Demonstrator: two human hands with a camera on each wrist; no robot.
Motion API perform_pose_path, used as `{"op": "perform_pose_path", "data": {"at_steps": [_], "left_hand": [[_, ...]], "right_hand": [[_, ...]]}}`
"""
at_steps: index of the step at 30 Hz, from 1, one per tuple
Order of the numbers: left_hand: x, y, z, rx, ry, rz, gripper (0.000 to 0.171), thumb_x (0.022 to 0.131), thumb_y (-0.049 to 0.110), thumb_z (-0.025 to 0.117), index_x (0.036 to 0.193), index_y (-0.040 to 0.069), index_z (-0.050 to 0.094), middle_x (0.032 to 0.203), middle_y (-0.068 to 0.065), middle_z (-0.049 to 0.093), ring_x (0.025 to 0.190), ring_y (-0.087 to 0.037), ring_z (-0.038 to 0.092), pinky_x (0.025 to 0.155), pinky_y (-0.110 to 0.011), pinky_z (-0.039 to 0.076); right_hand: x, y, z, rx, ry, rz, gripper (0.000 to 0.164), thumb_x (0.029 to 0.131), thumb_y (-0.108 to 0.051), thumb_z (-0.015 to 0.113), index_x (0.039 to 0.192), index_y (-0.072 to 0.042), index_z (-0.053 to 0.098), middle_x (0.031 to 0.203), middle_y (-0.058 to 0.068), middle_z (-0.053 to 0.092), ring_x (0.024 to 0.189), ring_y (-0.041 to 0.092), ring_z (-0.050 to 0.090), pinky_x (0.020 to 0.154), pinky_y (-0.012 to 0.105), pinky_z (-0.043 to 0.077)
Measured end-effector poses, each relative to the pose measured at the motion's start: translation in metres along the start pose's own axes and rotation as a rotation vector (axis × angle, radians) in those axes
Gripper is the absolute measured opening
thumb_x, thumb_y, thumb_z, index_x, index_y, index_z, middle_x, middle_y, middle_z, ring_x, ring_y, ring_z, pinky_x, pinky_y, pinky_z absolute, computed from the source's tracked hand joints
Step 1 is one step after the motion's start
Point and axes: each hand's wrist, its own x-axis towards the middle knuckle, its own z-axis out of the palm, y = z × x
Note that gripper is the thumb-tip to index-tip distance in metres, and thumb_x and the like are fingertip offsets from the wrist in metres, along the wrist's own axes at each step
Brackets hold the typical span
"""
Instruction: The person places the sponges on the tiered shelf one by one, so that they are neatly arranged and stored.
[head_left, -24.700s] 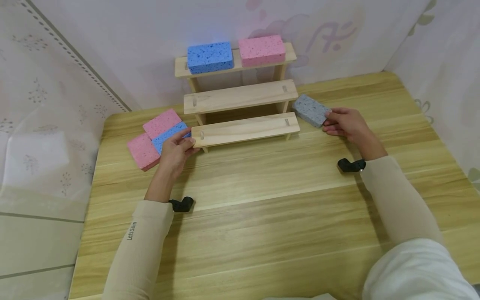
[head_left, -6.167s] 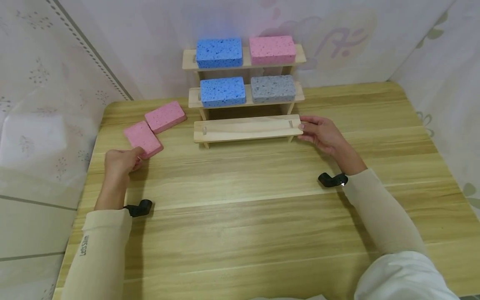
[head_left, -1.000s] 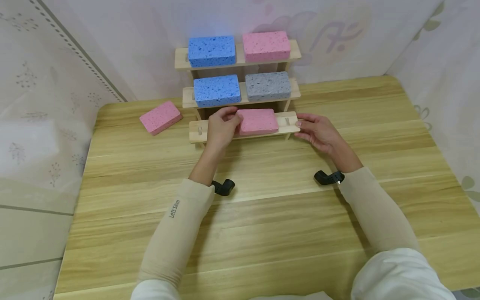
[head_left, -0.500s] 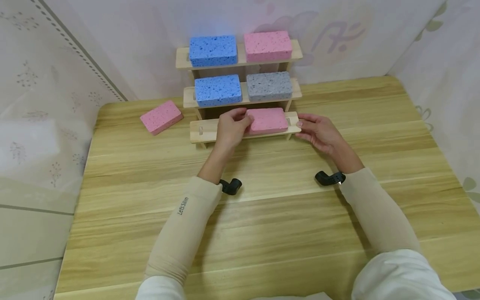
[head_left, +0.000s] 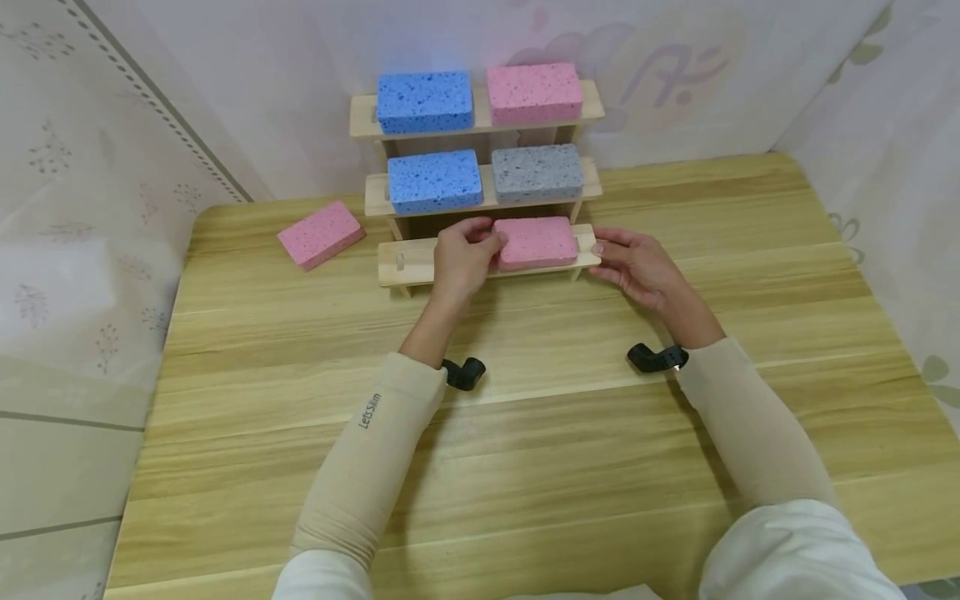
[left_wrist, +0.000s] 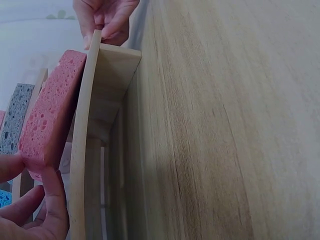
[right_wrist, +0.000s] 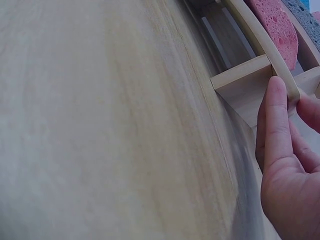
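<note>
A pink sponge (head_left: 536, 242) lies on the right part of the lowest step (head_left: 416, 265) of a three-tier wooden rack. My left hand (head_left: 462, 262) pinches its left end, thumb on one side and fingers on the other, as the left wrist view also shows. At the right end of that same step, my right hand (head_left: 637, 268) grips the board between thumb and fingers. The middle tier carries a blue sponge (head_left: 435, 181) and a grey sponge (head_left: 537, 172). Another blue sponge (head_left: 424, 102) and a pink one (head_left: 534, 92) sit on the top tier.
One more pink sponge (head_left: 321, 236) lies at an angle on the wooden table (head_left: 570, 483), left of the rack. Patterned pale sheeting (head_left: 262, 67) rises close behind the rack and along both sides of the table.
Earlier, blue and grey sponges went from the table onto the middle tier. A pink sponge then came onto the lowest step; within the last second my left hand slid it right, now still.
</note>
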Motion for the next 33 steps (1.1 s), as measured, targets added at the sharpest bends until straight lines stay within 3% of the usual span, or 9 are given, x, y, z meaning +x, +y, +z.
{"op": "perform_pose_path", "data": {"at_steps": [11,20,33], "left_hand": [[-0.002,-0.001,-0.003,0.04,0.029,0.019,0.033,0.091,0.018,0.069,0.121,0.005,0.066,0.103,-0.009,0.065,0.09,-0.014,0.058,0.068,-0.02,0.053],[-0.004,0.0,-0.007,0.031,-0.002,0.016,0.035,0.092,0.015,0.066,0.125,0.004,0.063,0.105,-0.009,0.064,0.091,-0.015,0.057,0.069,-0.02,0.053],[-0.012,0.009,-0.031,-0.108,-0.013,0.003,0.03,0.094,0.015,0.065,0.122,0.004,0.064,0.105,-0.011,0.066,0.097,-0.028,0.066,0.083,-0.031,0.059]], "right_hand": [[-0.001,0.0,0.0,0.019,-0.004,-0.002,0.051,0.093,-0.001,0.062,0.14,0.003,0.043,0.118,0.013,0.058,0.087,0.021,0.069,0.075,0.028,0.06],[0.0,0.0,0.0,0.035,-0.022,-0.012,0.052,0.093,0.0,0.062,0.141,0.004,0.041,0.118,0.014,0.058,0.09,0.022,0.068,0.074,0.028,0.06],[0.0,0.0,-0.001,0.033,-0.012,0.001,0.048,0.091,-0.001,0.065,0.136,0.001,0.047,0.12,0.014,0.058,0.092,0.022,0.069,0.075,0.029,0.06]]}}
